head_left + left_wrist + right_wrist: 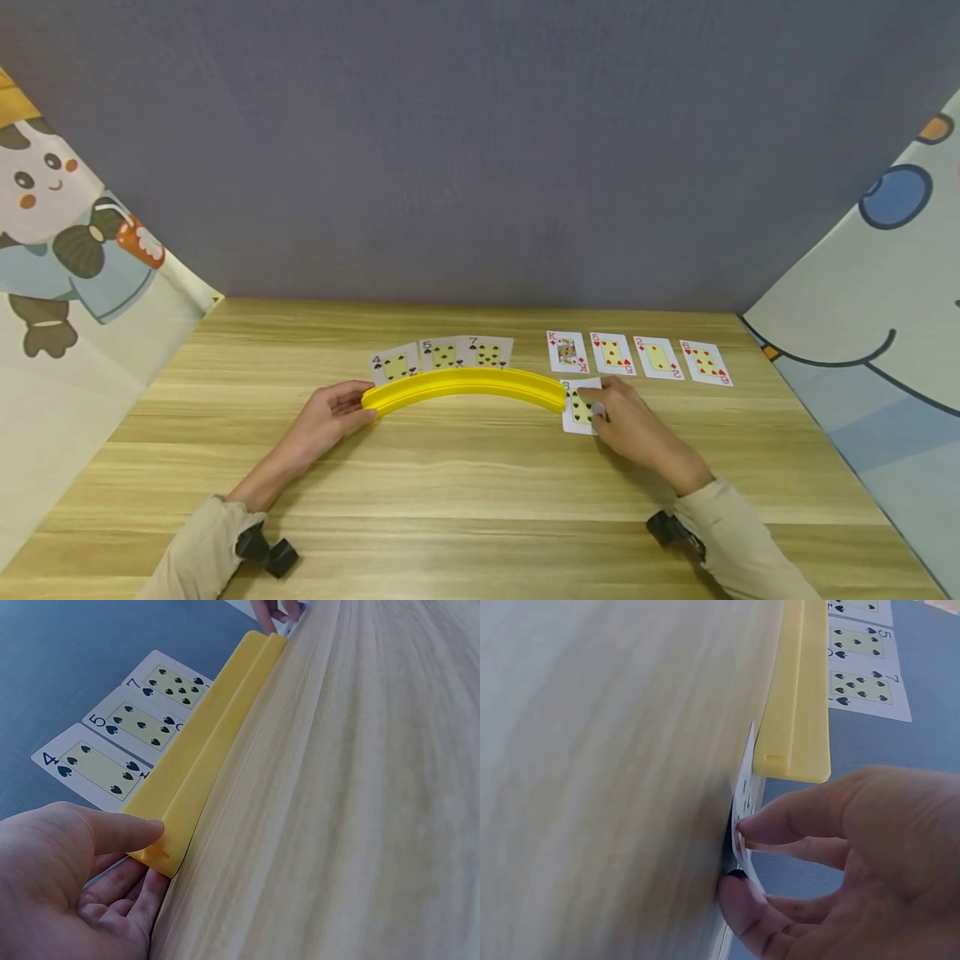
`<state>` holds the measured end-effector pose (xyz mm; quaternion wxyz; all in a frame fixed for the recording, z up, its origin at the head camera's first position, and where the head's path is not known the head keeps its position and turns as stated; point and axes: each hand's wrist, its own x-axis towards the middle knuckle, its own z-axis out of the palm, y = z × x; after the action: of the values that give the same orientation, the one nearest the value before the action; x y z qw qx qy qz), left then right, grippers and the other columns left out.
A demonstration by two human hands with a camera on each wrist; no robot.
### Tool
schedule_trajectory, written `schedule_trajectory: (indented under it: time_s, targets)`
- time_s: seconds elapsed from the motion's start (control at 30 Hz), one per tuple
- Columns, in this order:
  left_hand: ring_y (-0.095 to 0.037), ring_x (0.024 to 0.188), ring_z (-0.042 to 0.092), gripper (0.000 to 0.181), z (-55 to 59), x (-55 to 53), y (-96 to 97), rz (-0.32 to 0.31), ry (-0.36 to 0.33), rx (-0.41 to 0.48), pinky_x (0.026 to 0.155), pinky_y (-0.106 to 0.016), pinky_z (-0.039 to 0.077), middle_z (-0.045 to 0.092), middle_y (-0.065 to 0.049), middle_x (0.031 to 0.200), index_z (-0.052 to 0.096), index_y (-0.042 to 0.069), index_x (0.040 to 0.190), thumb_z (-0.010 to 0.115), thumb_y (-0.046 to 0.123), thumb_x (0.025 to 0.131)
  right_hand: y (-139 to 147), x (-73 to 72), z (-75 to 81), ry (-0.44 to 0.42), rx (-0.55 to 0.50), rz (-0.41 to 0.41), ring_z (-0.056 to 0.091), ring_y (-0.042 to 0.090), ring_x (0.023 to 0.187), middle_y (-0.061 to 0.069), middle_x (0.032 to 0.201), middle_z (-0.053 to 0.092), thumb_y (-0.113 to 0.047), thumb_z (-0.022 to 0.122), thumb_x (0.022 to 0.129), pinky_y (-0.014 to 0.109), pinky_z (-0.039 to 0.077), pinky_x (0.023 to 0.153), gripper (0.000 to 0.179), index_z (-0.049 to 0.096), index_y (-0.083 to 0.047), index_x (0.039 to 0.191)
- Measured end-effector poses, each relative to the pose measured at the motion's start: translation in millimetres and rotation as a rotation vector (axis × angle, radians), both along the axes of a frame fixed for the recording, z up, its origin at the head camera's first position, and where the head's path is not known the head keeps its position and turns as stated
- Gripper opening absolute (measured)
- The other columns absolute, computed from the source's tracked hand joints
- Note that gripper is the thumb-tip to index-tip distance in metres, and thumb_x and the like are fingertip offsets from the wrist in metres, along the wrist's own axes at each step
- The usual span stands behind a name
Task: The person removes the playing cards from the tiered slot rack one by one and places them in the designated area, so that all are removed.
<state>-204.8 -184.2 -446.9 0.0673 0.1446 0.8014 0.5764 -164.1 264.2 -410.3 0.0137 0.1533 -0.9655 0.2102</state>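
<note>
My left hand (324, 422) pinches the left end of a curved yellow card holder (465, 381), thumb on top and fingers beneath, as the left wrist view shows. Three spade cards stand fanned in the holder: a four (86, 771), a five (139, 724) and a seven (169, 684). Past the holder's right end, my right hand (636, 423) pinches another spade playing card (580, 408) at its right edge. That card's number is hard to read. In the right wrist view it appears nearly edge-on, tilted against the wooden surface, close by the holder's end.
Behind the right hand, several red cards lie face up in a row, among them a king (567, 352), a five (613, 354) and a two (659, 358). A grey panel (480, 167) rises behind the wooden table (465, 500). Cartoon-printed sheets flank both sides.
</note>
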Motion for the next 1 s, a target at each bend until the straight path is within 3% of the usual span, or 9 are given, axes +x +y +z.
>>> schedule_trajectory:
  time_s: [0.23, 0.43, 0.77, 1.0]
  targets:
    - [-0.035, 0.116, 0.061, 0.043, 0.3, -0.1, 0.1, -0.004, -0.003, 0.0, 0.091, -0.02, 0.053, 0.059, -0.026, 0.132, 0.06, -0.006, 0.129, 0.072, 0.005, 0.09, -0.3, 3.0, 1.6, -0.011, 0.004, -0.001, 0.05, 0.032, 0.1, 0.034, 0.13, 0.05, 0.007, 0.057, 0.086, 0.03, 0.042, 0.062, 0.044, 0.062, 0.005, 0.129]
    - [-0.035, 0.116, 0.061, 0.044, 2.0, 0.6, 0.1, -0.002, -0.009, -0.005, 0.09, -0.021, 0.053, 0.059, -0.026, 0.132, 0.059, -0.007, 0.13, 0.072, 0.005, 0.09, 0.0, 3.7, 1.9, -0.017, -0.006, 0.002, 0.047, 0.03, 0.098, 0.029, 0.127, 0.052, -0.001, 0.065, 0.091, 0.031, 0.042, 0.063, 0.038, 0.064, 0.003, 0.129]
    - [-0.034, 0.116, 0.061, 0.043, 3.2, 2.1, -0.1, -0.001, -0.01, 0.0, 0.091, -0.02, 0.053, 0.059, -0.025, 0.131, 0.06, -0.006, 0.129, 0.072, 0.005, 0.09, 0.3, 5.6, 3.1, -0.015, 0.038, 0.014, 0.052, 0.04, 0.119, 0.028, 0.136, 0.05, -0.01, 0.069, 0.093, 0.048, 0.052, 0.085, 0.043, 0.061, -0.002, 0.135]
    - [-0.033, 0.115, 0.062, 0.043, 3.3, 1.7, 0.0, -0.008, -0.007, -0.007, 0.091, -0.021, 0.053, 0.059, -0.025, 0.132, 0.06, -0.006, 0.129, 0.072, 0.005, 0.09, 0.4, 6.9, 4.3, -0.011, 0.056, 0.006, 0.055, 0.038, 0.114, 0.025, 0.134, 0.052, -0.011, 0.069, 0.093, 0.05, 0.053, 0.087, 0.043, 0.062, -0.003, 0.134]
